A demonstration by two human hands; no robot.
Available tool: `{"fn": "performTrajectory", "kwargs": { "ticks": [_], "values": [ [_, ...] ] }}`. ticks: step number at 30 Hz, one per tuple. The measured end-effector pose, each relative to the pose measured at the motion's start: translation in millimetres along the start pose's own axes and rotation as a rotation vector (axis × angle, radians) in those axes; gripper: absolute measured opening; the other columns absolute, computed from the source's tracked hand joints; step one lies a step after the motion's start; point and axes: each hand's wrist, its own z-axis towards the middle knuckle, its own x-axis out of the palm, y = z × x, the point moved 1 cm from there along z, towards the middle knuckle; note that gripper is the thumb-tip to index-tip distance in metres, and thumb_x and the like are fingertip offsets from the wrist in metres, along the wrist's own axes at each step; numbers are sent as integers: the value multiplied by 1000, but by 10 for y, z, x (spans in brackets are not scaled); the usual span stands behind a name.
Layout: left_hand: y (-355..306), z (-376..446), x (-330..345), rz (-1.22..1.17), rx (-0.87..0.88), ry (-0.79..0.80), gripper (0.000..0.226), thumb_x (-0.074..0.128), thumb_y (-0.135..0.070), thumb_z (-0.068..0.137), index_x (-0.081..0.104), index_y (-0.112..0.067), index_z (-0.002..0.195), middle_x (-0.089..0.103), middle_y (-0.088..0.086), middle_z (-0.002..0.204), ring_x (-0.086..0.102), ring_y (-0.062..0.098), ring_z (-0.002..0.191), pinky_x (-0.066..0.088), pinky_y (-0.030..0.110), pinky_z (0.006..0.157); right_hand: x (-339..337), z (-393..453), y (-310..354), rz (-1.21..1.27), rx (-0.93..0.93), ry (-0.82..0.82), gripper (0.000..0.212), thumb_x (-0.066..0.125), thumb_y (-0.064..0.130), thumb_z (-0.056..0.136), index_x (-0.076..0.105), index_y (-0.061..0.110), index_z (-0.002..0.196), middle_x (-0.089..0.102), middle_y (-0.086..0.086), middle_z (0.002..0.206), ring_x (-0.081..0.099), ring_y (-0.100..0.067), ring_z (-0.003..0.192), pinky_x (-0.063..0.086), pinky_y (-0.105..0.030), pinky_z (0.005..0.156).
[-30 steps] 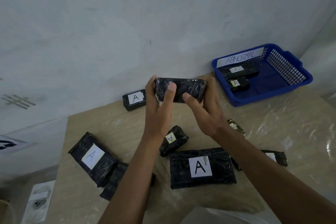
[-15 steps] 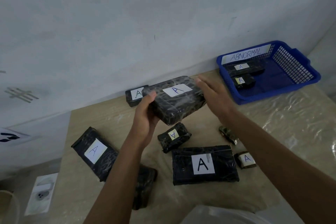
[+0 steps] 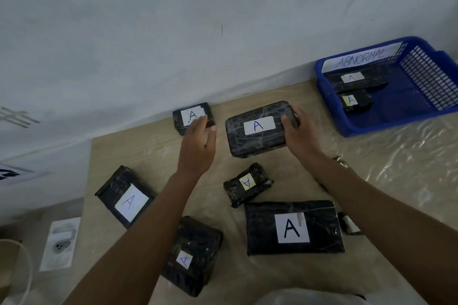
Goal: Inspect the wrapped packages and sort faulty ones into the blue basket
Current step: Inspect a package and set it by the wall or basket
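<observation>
Half a second earlier both hands had held the medium package up off the worktop with its "A" label turned toward the camera; by this moment the medium package (image 3: pixel 260 129) lay flat on the worktop (image 3: pixel 272 96) near the wall, label up, well short of the blue basket (image 3: pixel 352 129). The right hand (image 3: pixel 301 135) still gripped its right end, thumb on top and fingers curled round the far edge. The left hand (image 3: pixel 198 148) had let go and hung open with loosely spread fingers in the gap between that package and the small package (image 3: pixel 192 117) against the wall, its fingertips over the small package's near edge; whether they touched it could not be told. Setting the medium package down outside the basket suggested it had passed inspection, so the basket's count was unchanged: a long package (image 3: pixel 354 80) and a smaller package (image 3: pixel 357 101) lay in it beneath the "ABNORMAL" sign (image 3: pixel 361 58). The left hand's drift toward the small package looked like the start of the next pick. Other packages waited nearer the person: a large flat package (image 3: pixel 293 226), a tilted package (image 3: pixel 247 184) with a yellowish label, a left package (image 3: pixel 125 197), and a near package (image 3: pixel 195 252) partly hidden by the left forearm.
</observation>
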Motion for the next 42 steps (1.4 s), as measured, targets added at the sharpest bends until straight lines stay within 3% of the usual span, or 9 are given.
{"fn": "performTrajectory", "kwargs": {
  "ticks": [3, 6, 8, 12, 18, 22, 27, 35, 42],
  "values": [
    [342, 273, 135, 208, 89, 28, 55, 37, -29, 107, 42, 0, 153, 39, 17, 162, 26, 32, 155, 21, 52, 127, 215, 227, -12, -15, 21, 15, 43, 48, 34, 108, 47, 23, 149, 62, 4, 131, 60, -17, 118, 50, -37, 97],
    [595, 533, 257, 330, 160, 53, 56, 33, -29, 107, 42, 2, 152, 37, 20, 162, 24, 35, 156, 21, 55, 126, 434, 485, 18, -38, 7, 8, 49, 46, 32, 110, 37, 22, 157, 54, 3, 144, 49, -6, 116, 39, -24, 91],
    [727, 736, 344, 361, 177, 78, 58, 29, -32, 107, 44, 4, 151, 38, 21, 161, 28, 37, 154, 26, 56, 124, 576, 668, 37, -70, 1, -7, 50, 46, 32, 110, 37, 22, 158, 55, 4, 142, 51, -7, 117, 38, -21, 89],
    [924, 1008, 512, 408, 211, 100, 58, 28, -30, 107, 45, 7, 148, 43, 25, 157, 36, 40, 149, 31, 58, 121, 839, 1011, -17, -110, -26, -8, 47, 47, 29, 110, 43, 18, 155, 55, 10, 115, 51, -6, 97, 36, -14, 73],
    [1217, 1050, 651, 455, 318, 40, 51, 32, -22, 108, 45, 5, 149, 41, 22, 159, 36, 35, 150, 29, 51, 124, 1086, 1325, -205, -144, 2, -24, 50, 51, 29, 108, 43, 18, 156, 59, -5, 145, 56, -22, 131, 40, -23, 101],
    [1317, 1094, 690, 426, 367, -63, 44, 42, -17, 107, 52, 2, 145, 49, 18, 155, 43, 33, 146, 32, 47, 122, 1195, 1387, -285, -147, 51, -40, 48, 49, 30, 108, 42, 21, 156, 61, -4, 142, 52, -12, 125, 35, -11, 91],
    [1349, 1095, 709, 404, 369, -71, 44, 49, -14, 106, 51, 0, 148, 48, 16, 156, 41, 31, 148, 31, 46, 123, 1305, 1394, -328, -157, 22, -20, 49, 47, 29, 108, 41, 19, 156, 60, -8, 144, 58, -26, 129, 48, -35, 106],
    [1136, 1017, 437, 410, 244, 31, 52, 42, -33, 106, 50, -8, 150, 46, 13, 158, 33, 31, 152, 25, 56, 123, 1117, 1296, -188, -298, -93, 41, 64, 50, 42, 106, 31, 17, 161, 40, -9, 160, 36, -26, 148, 32, -39, 119],
    [955, 535, -266, 472, 169, -24, 59, 41, -46, 103, 46, -15, 153, 39, 7, 163, 24, 26, 156, 15, 55, 127, 1123, 753, 145, -685, -517, 168, 71, 42, 57, 102, 30, 20, 161, 26, -9, 170, 18, -27, 158, 13, -53, 129]
  ]
}}
